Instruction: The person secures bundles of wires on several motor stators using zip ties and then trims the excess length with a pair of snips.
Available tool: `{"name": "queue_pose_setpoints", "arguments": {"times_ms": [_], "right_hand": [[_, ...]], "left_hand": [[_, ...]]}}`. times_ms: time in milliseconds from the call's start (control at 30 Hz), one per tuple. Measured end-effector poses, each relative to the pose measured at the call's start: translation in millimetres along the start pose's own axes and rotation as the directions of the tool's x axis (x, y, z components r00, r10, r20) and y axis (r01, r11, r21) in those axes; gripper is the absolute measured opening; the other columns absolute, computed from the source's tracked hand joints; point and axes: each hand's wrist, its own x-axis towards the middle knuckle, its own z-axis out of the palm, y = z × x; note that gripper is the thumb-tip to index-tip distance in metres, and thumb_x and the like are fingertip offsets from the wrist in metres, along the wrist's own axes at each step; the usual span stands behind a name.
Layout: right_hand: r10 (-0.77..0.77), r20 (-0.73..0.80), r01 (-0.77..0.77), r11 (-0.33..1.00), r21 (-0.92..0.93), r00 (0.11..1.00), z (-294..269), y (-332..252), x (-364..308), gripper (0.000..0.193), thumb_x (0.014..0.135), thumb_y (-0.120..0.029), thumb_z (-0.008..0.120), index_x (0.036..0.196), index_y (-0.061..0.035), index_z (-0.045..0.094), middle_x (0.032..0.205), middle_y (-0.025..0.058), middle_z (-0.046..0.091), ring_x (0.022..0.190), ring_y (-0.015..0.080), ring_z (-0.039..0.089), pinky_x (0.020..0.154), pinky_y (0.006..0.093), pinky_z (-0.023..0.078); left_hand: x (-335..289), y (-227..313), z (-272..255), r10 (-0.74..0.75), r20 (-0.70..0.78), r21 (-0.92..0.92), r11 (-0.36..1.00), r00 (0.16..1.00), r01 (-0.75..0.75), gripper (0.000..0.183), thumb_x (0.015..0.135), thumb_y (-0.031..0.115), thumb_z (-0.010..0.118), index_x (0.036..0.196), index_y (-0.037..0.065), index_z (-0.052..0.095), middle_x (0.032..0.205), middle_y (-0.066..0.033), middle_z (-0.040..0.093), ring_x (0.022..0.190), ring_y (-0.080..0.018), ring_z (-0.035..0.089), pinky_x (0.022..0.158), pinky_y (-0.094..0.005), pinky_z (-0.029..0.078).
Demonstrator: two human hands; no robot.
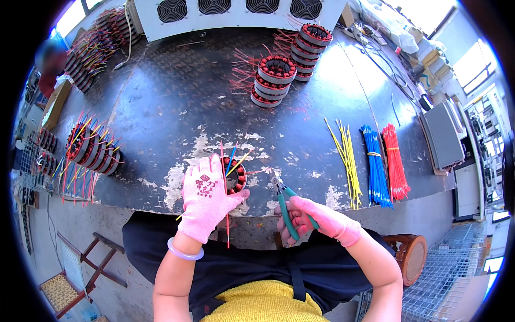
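My left hand (206, 196), in a pink glove, grips a motor stator (240, 175) by its left and near sides, the thumb along its near edge. Red copper windings line the ring, and red, blue and yellow leads stick out of it. Part of the stator is hidden under the glove. My right hand (316, 217), gloved in pink too, is closed round green-handled cutting pliers (284, 206). The pliers' jaws point away from me, just right of the stator, near a thin reddish wire end coming off it.
Stacked stators (273, 80) stand at the back, and more with coloured leads (94, 147) lie at the left. Yellow wires (347, 161), a blue wire bundle (377, 166) and a red wire bundle (395, 163) lie to the right. A white fan unit (236, 19) borders the table's far side.
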Motion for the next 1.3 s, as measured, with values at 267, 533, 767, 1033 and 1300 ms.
{"name": "queue_pose_setpoints", "arguments": {"times_ms": [267, 533, 767, 1033, 1300], "right_hand": [[0.027, -0.024, -0.029, 0.996, -0.080, 0.999, -0.2, -2.9, -4.5, 0.065, 0.105, -0.058, 0.048, 0.137, -0.0020, 0.053, 0.112, 0.0152, 0.068, 0.093, 0.0247, 0.071, 0.082, 0.0386, 0.061], [0.023, -0.079, -0.027, 0.998, -0.050, 0.997, 3.6, -10.5, 6.5, 0.058, 0.107, -0.049, 0.045, 0.138, 0.0004, 0.053, 0.107, 0.0133, 0.069, 0.088, 0.0242, 0.073, 0.079, 0.0342, 0.060], [-0.124, -0.160, 0.091, 0.976, -0.198, 0.979, 7.5, -5.2, 11.7, 0.055, 0.106, -0.052, 0.050, 0.124, -0.0007, 0.058, 0.086, 0.0055, 0.065, 0.069, 0.0141, 0.065, 0.060, 0.0300, 0.054], [-0.143, -0.203, 0.073, 0.945, -0.320, 0.969, 10.0, -6.3, 7.0, 0.055, 0.107, -0.051, 0.047, 0.125, -0.0005, 0.058, 0.088, 0.0061, 0.066, 0.071, 0.0144, 0.066, 0.061, 0.0287, 0.055], [-0.274, -0.363, -0.152, 0.573, -0.806, 0.891, -2.1, -41.5, -22.2, 0.066, 0.103, -0.053, 0.054, 0.141, 0.0013, 0.051, 0.112, 0.0142, 0.064, 0.103, 0.0260, 0.065, 0.089, 0.0384, 0.053]], "left_hand": [[-0.1, -0.7, -1.1, 0.005, 0.000, 0.005, 1.000, 1.000, -0.005, 0.097, 0.069, 0.059, 0.086, 0.136, -0.002, 0.051, 0.122, -0.0166, 0.060, 0.114, -0.0334, 0.062, 0.101, -0.0437, 0.045], [0.0, -1.5, 3.2, 0.017, -0.034, 0.028, 0.999, 0.999, -0.016, 0.096, 0.069, 0.059, 0.086, 0.136, -0.001, 0.052, 0.121, -0.0152, 0.060, 0.113, -0.0320, 0.062, 0.101, -0.0431, 0.046], [-0.8, -1.3, 3.9, 0.016, -0.024, 0.046, 0.999, 1.000, -0.015, 0.096, 0.070, 0.059, 0.085, 0.136, -0.002, 0.051, 0.120, -0.0149, 0.059, 0.112, -0.0317, 0.061, 0.102, -0.0425, 0.045], [-0.8, 0.3, 5.1, 0.017, -0.029, 0.038, 0.999, 0.999, -0.016, 0.096, 0.071, 0.061, 0.084, 0.136, -0.002, 0.051, 0.122, -0.0156, 0.059, 0.113, -0.0315, 0.061, 0.101, -0.0419, 0.045], [0.3, -5.7, -1.0, 0.007, 0.023, 0.049, 0.999, 1.000, -0.008, 0.100, 0.070, 0.062, 0.084, 0.140, -0.002, 0.051, 0.129, -0.0166, 0.059, 0.120, -0.0322, 0.059, 0.105, -0.0425, 0.044]]}}
